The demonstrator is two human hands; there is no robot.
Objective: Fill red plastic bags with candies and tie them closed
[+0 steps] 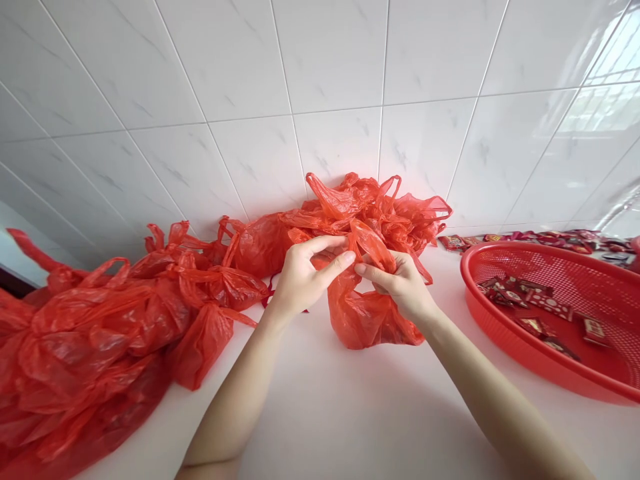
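Note:
Between my hands hangs a thin red plastic bag (367,317), its lower part sagging close to the white table. My left hand (311,270) pinches the bag's upper left part between thumb and fingers. On the other side, my right hand (397,280) grips its upper right part, with a loop of plastic rising between the two hands. What lies inside the bag cannot be made out. Right behind it is a heap of crumpled red plastic bags (345,200) against the tiled wall.
Tied, filled red bags (110,320) pile up along the left. A red plastic basket (500,347) at the right holds several small wrapped packets (547,307). More small packets (545,237) lie behind it by the wall (340,60). The white table (340,413) extends toward me.

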